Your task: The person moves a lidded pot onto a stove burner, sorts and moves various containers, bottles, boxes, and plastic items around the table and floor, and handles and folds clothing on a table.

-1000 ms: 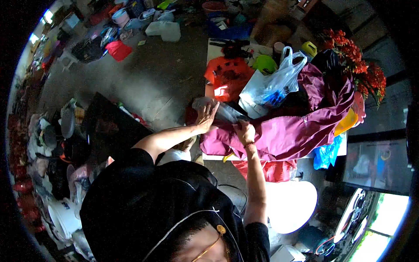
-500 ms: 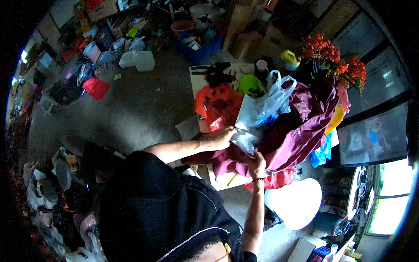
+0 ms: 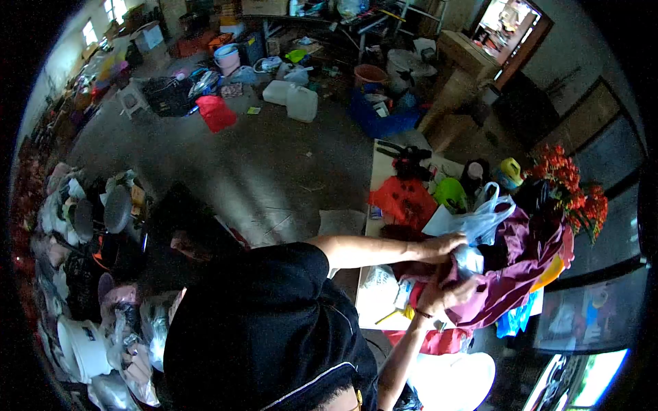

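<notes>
A maroon cloth (image 3: 528,274) lies bunched over the right part of the table. Between my hands sits a clear plastic bag (image 3: 470,260), partly wrapped by the cloth. My left hand (image 3: 442,247) is closed at the bag's near edge, its fingertips partly hidden. Lower down, my right hand (image 3: 442,296) grips the cloth; its fingers are a little blurred. Just beyond, a translucent carrier bag (image 3: 483,222) stands with its handles up. A red plastic bag (image 3: 404,204) with dark contents lies farther left.
On the table (image 3: 367,312) are a lime-green item (image 3: 450,194), a yellow-capped jug (image 3: 508,172) and a white plastic bag (image 3: 379,284). Red flowers (image 3: 565,171) rise at the far right. A white round stool (image 3: 456,380) stands beside the table. A blue crate (image 3: 384,120) is on the floor.
The view has swung, so the table appears farther right and lower. My hands have drawn the maroon cloth's near part inward, exposing tabletop, a white plastic bag and small items.
</notes>
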Demonstrator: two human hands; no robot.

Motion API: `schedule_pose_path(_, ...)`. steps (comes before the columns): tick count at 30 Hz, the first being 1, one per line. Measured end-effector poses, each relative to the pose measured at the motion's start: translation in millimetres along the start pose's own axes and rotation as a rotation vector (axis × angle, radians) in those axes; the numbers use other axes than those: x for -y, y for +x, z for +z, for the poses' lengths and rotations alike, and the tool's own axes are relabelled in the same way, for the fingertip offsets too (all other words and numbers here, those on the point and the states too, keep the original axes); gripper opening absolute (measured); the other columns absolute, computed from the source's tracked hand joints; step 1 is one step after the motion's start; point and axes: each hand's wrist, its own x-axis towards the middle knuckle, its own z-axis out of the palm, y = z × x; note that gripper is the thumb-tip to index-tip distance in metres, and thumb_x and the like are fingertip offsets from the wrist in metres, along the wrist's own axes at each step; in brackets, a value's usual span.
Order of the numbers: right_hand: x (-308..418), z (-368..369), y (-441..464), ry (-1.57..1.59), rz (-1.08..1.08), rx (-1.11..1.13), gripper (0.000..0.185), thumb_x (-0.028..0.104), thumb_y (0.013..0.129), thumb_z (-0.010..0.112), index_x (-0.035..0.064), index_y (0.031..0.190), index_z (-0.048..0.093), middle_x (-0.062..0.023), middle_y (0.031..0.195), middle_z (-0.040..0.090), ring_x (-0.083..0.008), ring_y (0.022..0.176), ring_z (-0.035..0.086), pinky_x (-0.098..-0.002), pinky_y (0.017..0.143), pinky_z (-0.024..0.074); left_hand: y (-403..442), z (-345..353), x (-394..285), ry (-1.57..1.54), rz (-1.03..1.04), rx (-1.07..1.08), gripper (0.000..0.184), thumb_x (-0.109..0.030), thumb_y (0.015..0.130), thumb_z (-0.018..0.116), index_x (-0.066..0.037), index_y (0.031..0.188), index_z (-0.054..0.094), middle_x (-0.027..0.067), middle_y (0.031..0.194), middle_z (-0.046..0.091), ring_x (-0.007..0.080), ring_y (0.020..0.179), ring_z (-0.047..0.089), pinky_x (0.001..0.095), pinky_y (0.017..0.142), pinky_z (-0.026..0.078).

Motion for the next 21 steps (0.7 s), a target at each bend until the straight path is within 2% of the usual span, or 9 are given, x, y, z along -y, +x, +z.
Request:
schedule_pose_path(2,-6.9,48.4,-32.7,-0.148,-0.089,0.243,0.064,0.033,0.071,0.054,0.0023,0.121,0.029,-0.0182,0.123,0.031,-0.0334,0.113,0.03,-0.0477,0.091,0.0231,-25.5,-20.7,42.8,0.097,-0.383,0.29,0.047,-0.006,0.06,0.058,0.002,0.101,0.036,0.0172,0.097,0.04,0.0296,0.096,0.039,0.0377,0.088,0.03)
schedule_pose_path(4,3.3,74.1,-60.4,-0.135,-0.132,0.525,0.078,0.031,0.064,0.062,0.0033,0.125,0.022,-0.0169,0.128,0.023,-0.0328,0.117,0.023,-0.0491,0.092,0.0207,-58.9,-40.6,81.8,0.308,-0.498,0.546,0.079,-0.005,0.059,0.057,0.005,0.124,0.013,0.0235,0.126,0.02,0.0306,0.119,0.02,0.0343,0.099,0.016)
schedule_pose_path(5,5.0,85.6,-72.9,-0.128,-0.122,0.663,0.085,0.031,0.06,0.064,0.0061,0.127,0.018,-0.0151,0.131,0.017,-0.0316,0.119,0.018,-0.0505,0.093,0.018,-67.8,-61.0,81.7,0.235,-0.497,0.548,0.082,-0.007,0.06,0.058,0.004,0.125,0.008,0.0235,0.128,0.016,0.03,0.12,0.017,0.0339,0.1,0.015)
schedule_pose_path(9,4.1,132.6,-81.8,-0.249,-0.1,0.892,0.089,0.036,0.056,0.066,0.0103,0.127,0.019,-0.0144,0.131,0.017,-0.0327,0.119,0.018,-0.0536,0.091,0.0212,-109.2,-138.1,112.4,0.051,-0.582,0.421,0.082,-0.013,0.071,0.055,-0.005,0.128,-0.002,0.0184,0.133,0.006,0.0257,0.123,0.009,0.0341,0.101,0.01)
schedule_pose_path(10,0.3,147.3,-80.7,-0.293,-0.087,0.929,0.087,0.039,0.056,0.063,0.0104,0.127,0.02,-0.0152,0.13,0.019,-0.0334,0.118,0.021,-0.0528,0.091,0.0218,-115.6,-162.3,119.6,0.023,-0.676,0.424,0.079,-0.015,0.072,0.055,-0.004,0.128,0.0,0.0184,0.133,0.005,0.0258,0.123,0.009,0.0343,0.101,0.012)
schedule_pose_path(14,26.5,174.2,-58.4,-0.503,-0.014,1.164,0.089,0.047,0.056,0.058,0.01,0.127,0.02,-0.0176,0.128,0.022,-0.0341,0.116,0.023,-0.0514,0.09,0.0236,-158.2,-263.8,155.5,0.035,-1.002,0.252,0.065,-0.022,0.076,0.051,-0.001,0.125,0.016,0.021,0.127,0.023,0.029,0.116,0.029,0.0343,0.096,0.024)
schedule_pose_path(16,21.5,191.8,-68.5,-0.562,0.011,1.184,0.092,0.048,0.055,0.06,0.0099,0.127,0.017,-0.0198,0.129,0.02,-0.0364,0.116,0.022,-0.0515,0.09,0.0241,-191.1,-307.8,175.4,0.254,-1.057,0.191,0.061,-0.026,0.073,0.052,0.003,0.12,0.027,0.0218,0.118,0.035,0.0308,0.105,0.04,0.0339,0.087,0.035)
schedule_pose_path(19,42.1,203.2,-52.3,-0.678,0.129,1.383,0.103,0.053,0.052,0.064,0.01,0.129,0.01,-0.0218,0.13,0.014,-0.0388,0.117,0.019,-0.0511,0.092,0.0219,-251.1,-367.1,220.7,0.24,-1.213,0.117,0.044,-0.026,0.071,0.051,0.004,0.104,0.043,0.0213,0.102,0.046,0.0297,0.091,0.048,0.0363,0.074,0.04)
schedule_pose_path(21,24.7,212.8,-39.0,-0.765,0.108,1.485,0.098,0.06,0.056,0.058,0.0111,0.128,0.014,-0.0226,0.13,0.013,-0.0395,0.118,0.016,-0.0522,0.093,0.0184,-292.7,-403.3,240.4,0.317,-1.273,0.056,0.035,-0.024,0.069,0.05,0.004,0.091,0.05,0.02,0.089,0.053,0.0296,0.081,0.052,0.0376,0.066,0.041)
